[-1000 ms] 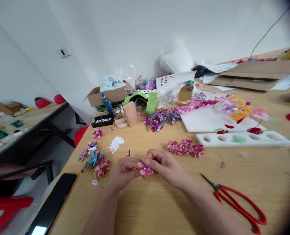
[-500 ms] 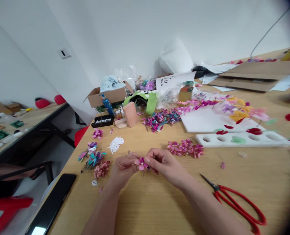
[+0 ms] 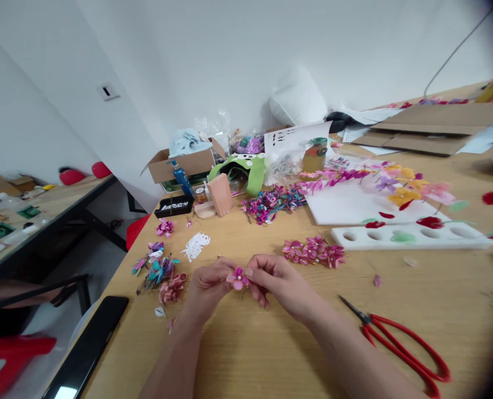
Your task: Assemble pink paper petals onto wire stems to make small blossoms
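Between my two hands, just above the wooden table, is a small pink flower [image 3: 238, 278] with a pearl-like white centre. My left hand [image 3: 211, 285] pinches it from the left, fingers closed. On the other side my right hand [image 3: 271, 279] has thumb and forefinger closed on a petal at its edge; a thin dark stem shows below. Beyond my right hand lies a bunch of pink flowers [image 3: 314, 252]. To the left of my left hand are dusty-pink petals [image 3: 172, 287], teal and purple petals [image 3: 158, 270] and a pile of white strips [image 3: 197, 245].
Red-handled scissors [image 3: 404, 343] lie at the right front, a black phone [image 3: 89, 349] along the left edge. A white foam block [image 3: 412, 236] with holes sits at the right. Behind stand a wooden block [image 3: 220, 195], a blue pump bottle [image 3: 182, 179] and a cardboard box [image 3: 158, 166].
The flower has tipped slightly in my fingers, and the right hand's lower fingers have shifted a little. Both hands stay in nearly the same place; the view has moved slightly.
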`<state>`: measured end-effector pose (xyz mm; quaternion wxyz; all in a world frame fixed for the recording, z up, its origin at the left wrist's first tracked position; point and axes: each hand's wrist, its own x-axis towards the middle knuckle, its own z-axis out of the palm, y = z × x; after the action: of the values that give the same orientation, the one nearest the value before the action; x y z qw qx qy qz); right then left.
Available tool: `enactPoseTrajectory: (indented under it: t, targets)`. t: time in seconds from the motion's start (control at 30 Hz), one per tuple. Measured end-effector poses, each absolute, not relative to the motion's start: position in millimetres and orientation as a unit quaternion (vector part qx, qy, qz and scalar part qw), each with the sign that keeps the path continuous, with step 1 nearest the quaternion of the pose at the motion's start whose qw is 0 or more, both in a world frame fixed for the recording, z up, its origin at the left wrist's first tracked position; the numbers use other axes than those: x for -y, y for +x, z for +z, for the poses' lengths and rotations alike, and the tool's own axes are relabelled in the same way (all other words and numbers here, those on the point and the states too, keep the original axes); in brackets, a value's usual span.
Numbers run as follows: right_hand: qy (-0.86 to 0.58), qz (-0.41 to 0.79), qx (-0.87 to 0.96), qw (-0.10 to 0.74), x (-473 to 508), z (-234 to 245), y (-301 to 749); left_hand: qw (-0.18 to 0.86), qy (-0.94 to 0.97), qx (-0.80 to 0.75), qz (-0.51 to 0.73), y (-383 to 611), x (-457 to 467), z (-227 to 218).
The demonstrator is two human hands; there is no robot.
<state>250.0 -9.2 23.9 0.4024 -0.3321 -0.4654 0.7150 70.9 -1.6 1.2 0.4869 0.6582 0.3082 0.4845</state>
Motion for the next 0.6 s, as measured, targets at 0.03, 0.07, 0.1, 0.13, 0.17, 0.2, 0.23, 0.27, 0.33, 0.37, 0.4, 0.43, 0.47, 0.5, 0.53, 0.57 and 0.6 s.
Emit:
enactPoseTrajectory:
  t: [0.03,0.07,0.1,0.13,0.17,0.2,0.23,0.27,0.33,0.37,0.4,0.43,0.47,0.5,0.53,0.57,0.6]
  targets:
    - [-0.329,0.723,0.458,0.399,9.5,23.7,250.0,0.485,0.660,-0.306,0.486,70.7,1.3,0.9]
    - [-0.327,0.731,0.450,0.395,9.7,23.7,250.0,0.484,0.662,-0.302,0.486,70.6,1.0,0.6]
    - [-0.326,0.738,0.442,0.392,9.9,23.7,249.9,0.483,0.665,-0.298,0.486,70.5,0.9,0.3]
    - [-0.324,0.746,0.434,0.388,9.9,23.8,249.8,0.482,0.667,-0.295,0.485,70.4,0.8,0.2]
    - [-0.322,0.752,0.426,0.386,9.8,24.0,249.7,0.483,0.669,-0.294,0.483,70.4,0.8,0.1]
    - [-0.320,0.757,0.420,0.384,9.7,24.2,249.7,0.483,0.670,-0.294,0.481,70.5,0.9,0.2]
    - [-0.319,0.761,0.417,0.381,9.6,24.5,249.6,0.484,0.670,-0.294,0.481,70.5,1.1,0.5]
    - [-0.319,0.760,0.418,0.381,9.6,24.9,249.6,0.483,0.670,-0.295,0.481,70.6,1.3,1.0]
    - [-0.317,0.749,0.437,0.385,9.7,25.2,249.7,0.480,0.670,-0.299,0.481,70.6,1.6,2.4]
    - [-0.316,0.740,0.450,0.387,9.8,25.1,249.8,0.478,0.671,-0.301,0.480,70.4,1.7,3.2]
    - [-0.313,0.733,0.463,0.388,9.9,24.7,250.0,0.476,0.672,-0.303,0.479,70.2,1.8,4.0]
    - [-0.310,0.729,0.471,0.389,9.9,23.9,250.3,0.475,0.674,-0.306,0.476,69.9,2.0,4.8]
    - [-0.304,0.731,0.472,0.387,9.9,22.9,250.6,0.476,0.675,-0.308,0.472,69.6,2.2,5.5]
    - [-0.297,0.740,0.468,0.382,9.7,21.6,251.0,0.479,0.675,-0.309,0.469,69.4,2.4,6.1]
    - [-0.289,0.751,0.459,0.377,9.4,20.3,251.3,0.482,0.675,-0.309,0.465,69.2,2.7,6.5]
    - [-0.281,0.764,0.448,0.371,8.9,19.0,251.6,0.485,0.675,-0.309,0.463,69.2,3.0,6.9]
    - [-0.274,0.775,0.437,0.365,8.5,17.9,251.8,0.486,0.674,-0.308,0.462,69.2,3.3,7.1]
